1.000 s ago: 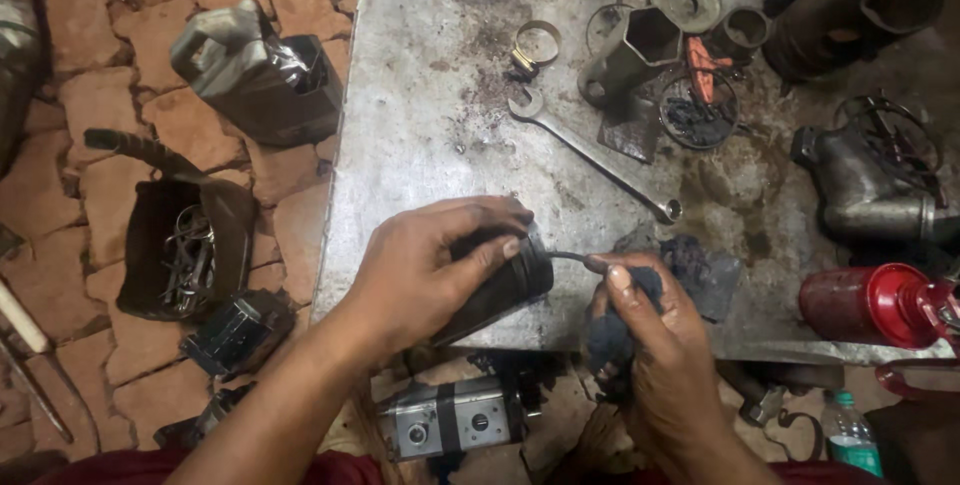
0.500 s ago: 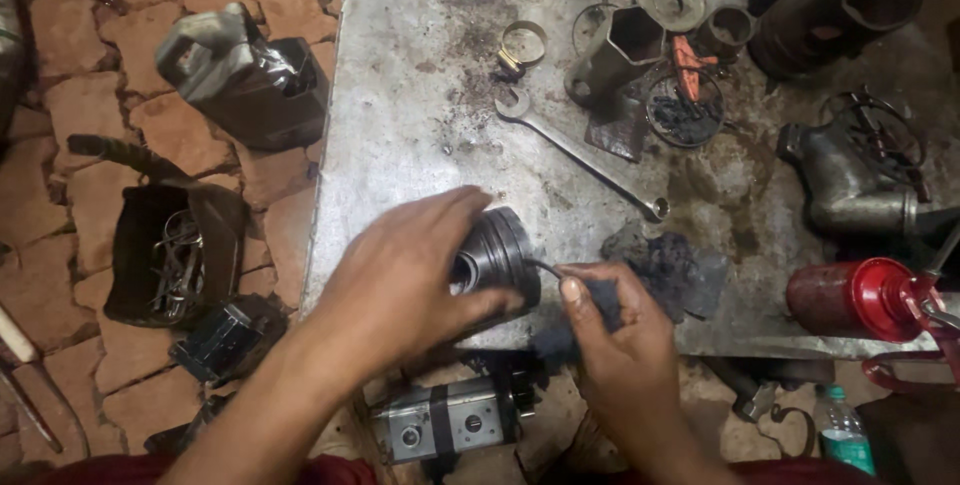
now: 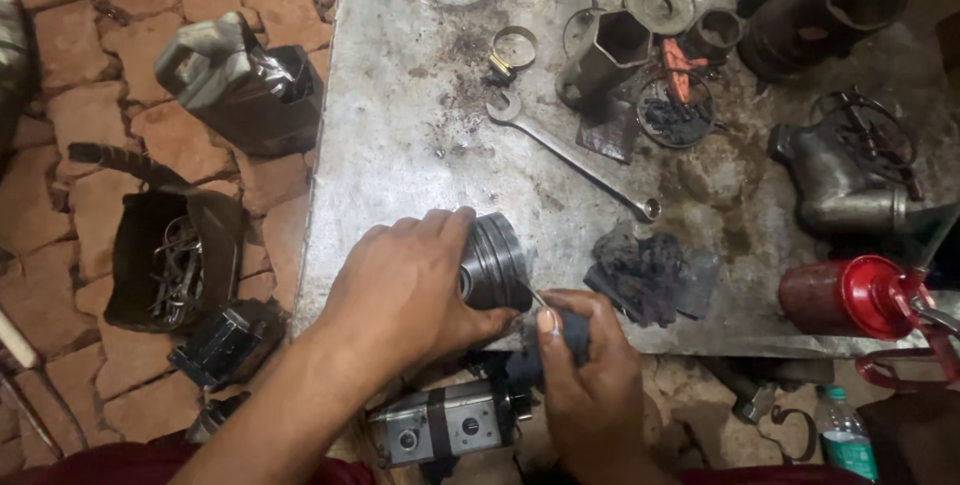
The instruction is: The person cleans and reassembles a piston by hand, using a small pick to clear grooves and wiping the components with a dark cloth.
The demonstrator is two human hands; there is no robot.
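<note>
The left hand is gripping a ringed metal piston at the table's near edge, now tilted further up than a moment ago. The right hand, closed around a dark-handled tool, is pressing its tip against the piston. Just beyond lies a greasy rag; farther out, a wrench is resting on the steel table.

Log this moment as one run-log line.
left hand: grips ribbed piston | right hand: holds dark-handled tool, tip at piston | surface: metal table | nearby: spanner, dark rag
</note>
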